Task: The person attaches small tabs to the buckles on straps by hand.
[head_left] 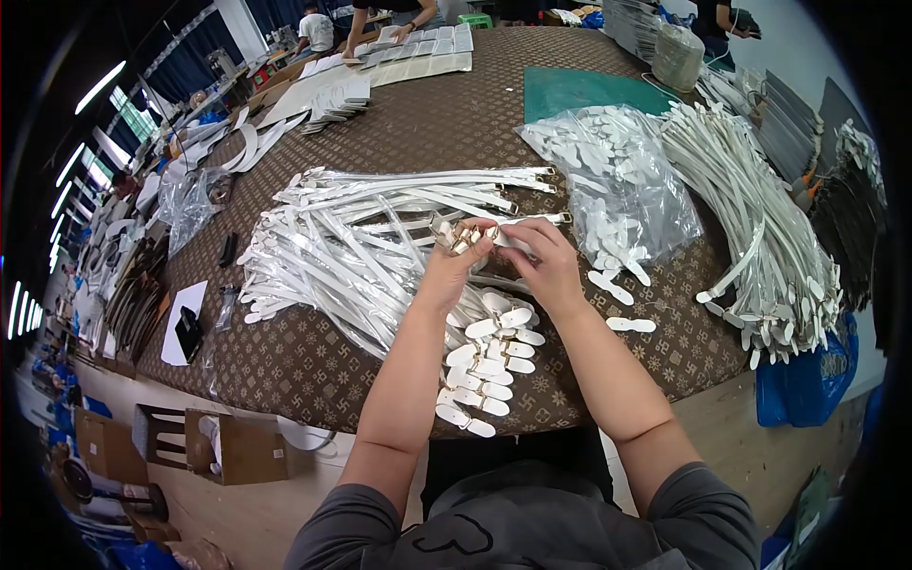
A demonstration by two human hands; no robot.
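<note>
Black item on white sheet [183, 328]: table [437, 123] edge, 9 o'clock of hands. Heap of white straps [351, 237]: 10 o'clock of left hand. Left hand [458, 266]: fingers curled shut around gold buckles [463, 236]. Row of strap ends [489, 366]: 6 o'clock of hands. Right hand [546, 261]: fingertips pinched narrow on white strap [508, 239], touching left hand. Clear bag of white tabs [613, 180]: 1 o'clock. Second strap bundle [760, 228]: 3 o'clock, hanging over table edge.
</note>
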